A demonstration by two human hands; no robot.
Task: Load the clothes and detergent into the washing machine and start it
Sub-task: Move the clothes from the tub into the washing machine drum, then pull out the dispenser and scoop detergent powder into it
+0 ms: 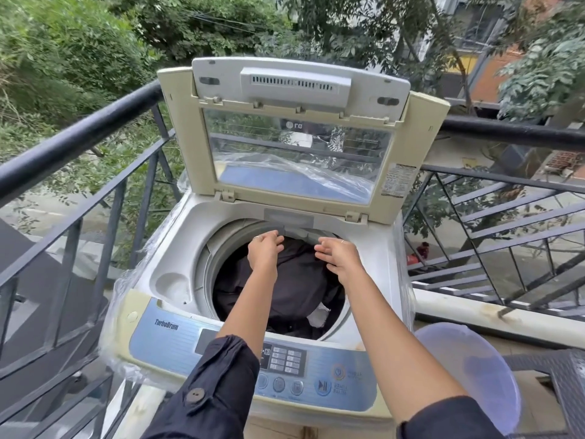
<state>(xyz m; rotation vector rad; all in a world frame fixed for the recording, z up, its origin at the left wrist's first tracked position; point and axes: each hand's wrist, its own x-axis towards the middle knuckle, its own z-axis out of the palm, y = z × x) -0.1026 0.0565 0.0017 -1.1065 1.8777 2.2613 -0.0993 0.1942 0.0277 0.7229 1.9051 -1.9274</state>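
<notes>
Dark clothes (285,286), two hands (265,250) above.

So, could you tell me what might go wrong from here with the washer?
The dark clothes are piled high in the drum, so they may tumble poorly. Both hands, left hand and right hand, reach under the raised lid; if it dropped, it could strike them. No detergent is visible, so that step could be missed.

Both arms are reaching forward, sleeves rolled above the elbows. The left hand (264,251) and right hand (339,255) are hovering side by side, fingers loosely curled, empty.
</notes>
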